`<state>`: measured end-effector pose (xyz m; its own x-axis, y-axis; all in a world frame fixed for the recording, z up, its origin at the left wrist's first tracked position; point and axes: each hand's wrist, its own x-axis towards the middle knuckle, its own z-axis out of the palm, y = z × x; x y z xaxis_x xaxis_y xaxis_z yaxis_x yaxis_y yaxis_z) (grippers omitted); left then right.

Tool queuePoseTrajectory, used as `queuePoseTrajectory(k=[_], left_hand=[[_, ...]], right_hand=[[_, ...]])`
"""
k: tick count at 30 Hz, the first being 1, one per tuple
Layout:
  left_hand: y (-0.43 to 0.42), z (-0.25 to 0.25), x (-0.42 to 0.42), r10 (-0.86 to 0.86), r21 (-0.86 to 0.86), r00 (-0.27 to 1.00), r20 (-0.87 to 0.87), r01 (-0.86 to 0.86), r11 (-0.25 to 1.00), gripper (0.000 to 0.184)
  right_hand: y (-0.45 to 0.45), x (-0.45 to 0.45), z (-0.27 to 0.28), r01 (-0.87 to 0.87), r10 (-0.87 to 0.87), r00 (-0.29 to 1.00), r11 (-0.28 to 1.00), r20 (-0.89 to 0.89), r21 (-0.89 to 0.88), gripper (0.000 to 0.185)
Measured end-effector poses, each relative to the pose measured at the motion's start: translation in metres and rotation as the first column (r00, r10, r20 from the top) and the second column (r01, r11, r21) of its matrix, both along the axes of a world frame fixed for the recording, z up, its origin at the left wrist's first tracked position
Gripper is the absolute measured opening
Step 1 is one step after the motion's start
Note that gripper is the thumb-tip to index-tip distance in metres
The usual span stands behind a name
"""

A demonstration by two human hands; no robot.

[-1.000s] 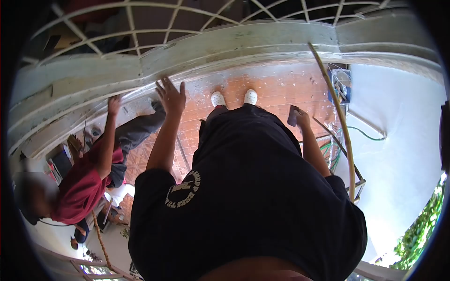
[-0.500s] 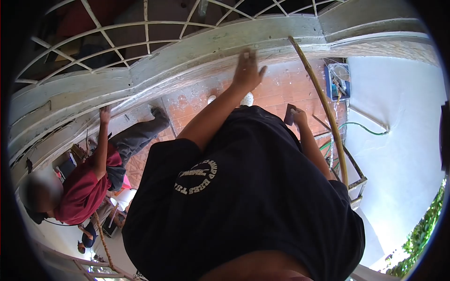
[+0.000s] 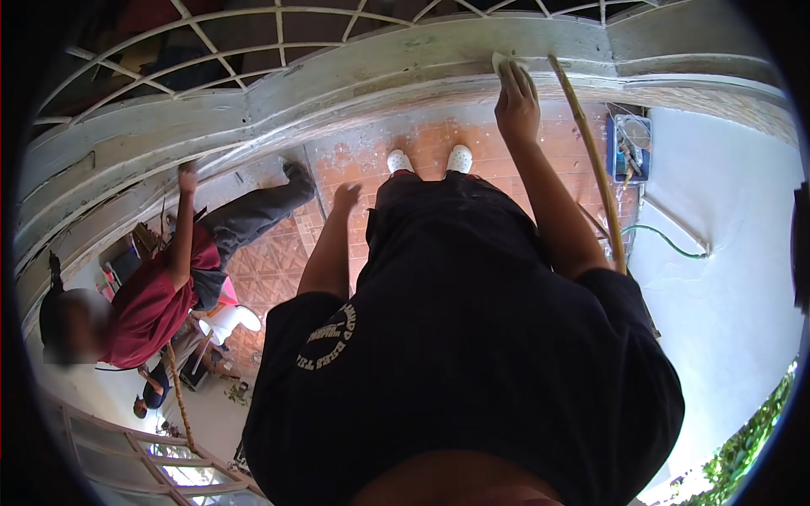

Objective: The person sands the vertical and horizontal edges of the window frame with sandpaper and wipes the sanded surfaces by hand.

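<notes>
My right hand (image 3: pixel 517 105) reaches up to the pale ledge (image 3: pixel 354 72) below the white grille. Its fingers lie over a small light-coloured sheet (image 3: pixel 504 61), pressed against the ledge face just left of the top of a long wooden pole (image 3: pixel 591 152). My left hand (image 3: pixel 347 196) hangs low over the tiled floor, left of my legs, touching nothing; its fingers are blurred and too small to make out.
At the left, a person in a red shirt (image 3: pixel 156 291) has one hand at the ledge. Another person (image 3: pixel 154 390) is farther back. A blue crate (image 3: pixel 630 148) and a green hose (image 3: pixel 666 232) are at the right, by the white wall.
My right hand has risen from low at the right to the ledge, with the sheet. My left hand, earlier stretched out near the ledge, has swept right and then dropped back down to the left.
</notes>
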<state>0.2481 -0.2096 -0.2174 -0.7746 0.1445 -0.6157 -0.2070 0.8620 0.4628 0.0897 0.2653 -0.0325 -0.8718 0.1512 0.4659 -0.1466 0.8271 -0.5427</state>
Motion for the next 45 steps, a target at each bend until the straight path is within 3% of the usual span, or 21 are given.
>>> queuePoseTrajectory(k=[1,2,3,4,10,14,17,19,20,21,23,25,31,33,35,37,38,41,43,44,45], left_hand=[[-0.049,-0.010,0.036,-0.443,-0.312,0.821,-0.359,0.342,0.886,0.035],[-0.051,0.014,0.054,-0.443,-0.312,0.825,-0.350,0.343,0.886,0.035],[-0.047,0.052,0.064,0.288,-0.119,0.957,-0.019,-0.288,0.950,0.030],[-0.049,0.079,0.079,0.809,-0.189,0.464,0.362,-0.813,0.551,0.027],[-0.072,0.083,0.175,0.827,-0.280,0.208,0.522,-0.874,0.397,0.032],[-0.078,0.086,0.171,0.605,-0.141,0.523,0.600,-0.675,0.724,0.032],[-0.096,0.082,0.127,0.327,-0.009,0.769,0.550,-0.386,0.922,0.031],[-0.111,0.079,0.085,0.443,0.001,0.701,0.559,-0.535,0.845,0.031],[-0.122,0.078,0.068,0.550,0.023,0.609,0.572,-0.682,0.731,0.031],[-0.149,0.063,0.061,0.500,0.221,0.733,0.462,-0.641,0.735,0.033],[-0.151,0.085,0.028,0.354,0.146,0.935,-0.032,-0.346,0.927,0.039],[-0.123,0.129,-0.005,0.646,0.152,0.735,0.207,-0.676,0.721,0.042],[-0.116,0.116,0.002,0.603,0.120,0.715,0.352,-0.674,0.729,0.043],[-0.141,0.059,0.045,0.433,0.242,0.856,0.282,-0.500,0.831,0.042],[-0.158,0.043,0.076,0.028,0.280,1.000,0.005,-0.028,0.959,0.040],[-0.169,0.045,0.098,-0.342,0.131,0.914,-0.218,0.374,0.918,0.044],[-0.179,0.034,0.114,-0.354,0.090,0.882,-0.312,0.399,0.913,0.050],[-0.200,0.033,0.148,-0.267,0.035,0.960,-0.086,0.271,0.962,0.042],[-0.197,0.058,0.144,0.072,-0.033,0.926,0.369,-0.065,0.997,0.039],[-0.217,0.028,0.170,0.440,-0.040,0.788,0.431,-0.471,0.881,0.046],[-0.205,0.071,0.142,0.224,-0.108,0.902,0.370,-0.198,0.974,0.037]], right_hand=[[-0.003,-0.011,-0.007,-0.017,0.017,1.000,1.000,-0.026,0.024,0.032],[-0.007,-0.019,-0.018,-0.019,0.019,1.000,1.000,-0.017,0.020,0.032],[-0.013,-0.023,-0.031,0.000,0.002,1.000,0.997,-0.031,0.076,0.034],[-0.018,-0.023,-0.041,0.023,-0.017,0.999,0.991,-0.044,0.132,0.035],[-0.050,-0.020,-0.059,0.114,-0.114,0.993,0.988,-0.008,0.103,0.041],[-0.088,-0.018,-0.057,0.149,-0.152,0.988,0.986,0.029,0.081,0.047],[-0.152,-0.008,-0.063,-0.048,0.028,0.986,0.991,0.162,0.121,0.052],[-0.212,-0.008,-0.046,-0.246,0.267,0.928,0.963,0.261,-0.110,0.050],[-0.249,-0.009,-0.068,-0.258,0.263,0.964,0.958,0.026,-0.130,0.046],[-0.275,-0.009,-0.067,-0.269,0.273,0.962,0.956,0.014,-0.118,0.045],[-0.287,-0.007,-0.053,-0.315,0.318,0.948,0.947,0.034,-0.063,0.046],[-0.259,-0.014,-0.064,-0.470,0.470,0.883,0.882,-0.025,-0.019,0.045],[-0.112,-0.020,-0.040,-0.297,0.299,0.954,0.947,0.000,0.125,0.046],[-0.072,-0.019,-0.030,-0.148,0.150,0.989,0.957,0.012,0.251,0.042],[-0.066,-0.020,-0.034,-0.121,0.125,0.992,0.968,-0.006,0.220,0.041],[-0.104,-0.019,-0.053,0.103,-0.098,0.995,0.972,-0.032,0.210,0.044],[-0.130,-0.013,-0.073,0.110,-0.132,0.984,0.979,0.123,0.174,0.050],[-0.268,0.005,-0.069,-0.218,0.232,0.966,0.968,0.114,-0.125,0.052],[-0.343,-0.003,-0.055,-0.446,0.446,0.894,0.877,-0.045,-0.175,0.050],[-0.348,-0.009,-0.045,-0.426,0.427,0.904,0.900,-0.019,-0.092,0.045],[-0.340,-0.018,-0.042,-0.424,0.423,0.906,0.900,-0.029,-0.101,0.045]])
